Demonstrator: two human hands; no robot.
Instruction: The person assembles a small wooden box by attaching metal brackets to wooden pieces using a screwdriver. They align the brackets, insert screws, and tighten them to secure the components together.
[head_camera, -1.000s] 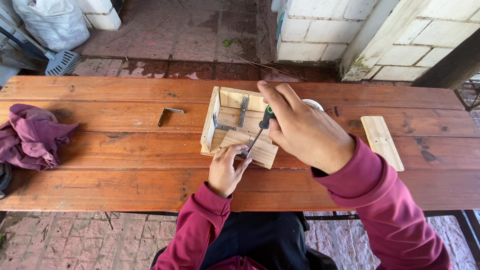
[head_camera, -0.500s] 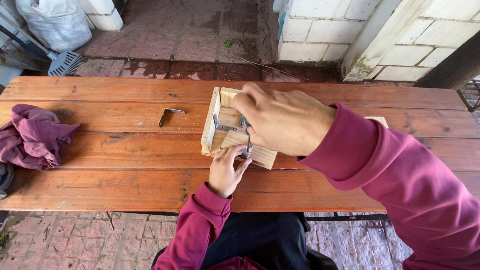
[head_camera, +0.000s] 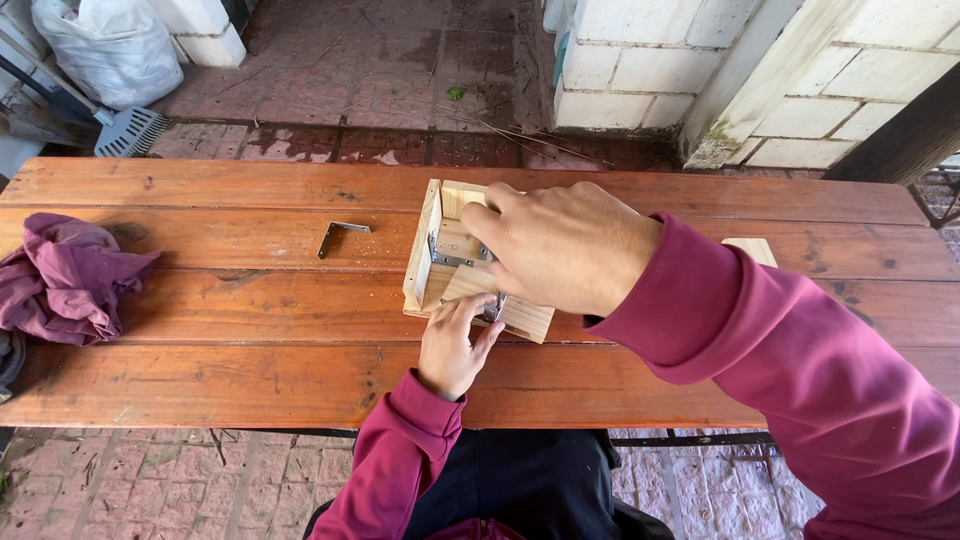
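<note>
While the left hand (head_camera: 452, 345) pinches the near edge of the small wooden box (head_camera: 440, 265) at mid-worktop, the right hand (head_camera: 565, 245) is clenched over its open top; whatever it grips is hidden. Made of stiff pine boards, the box looks light and apt to slide, so its outer walls seem the best hold. A metal bracket (head_camera: 340, 234) lies to the left, a purple cloth (head_camera: 70, 280) far left. The worktop (head_camera: 250, 330) offers open room leftward; its near edge is close.
</note>
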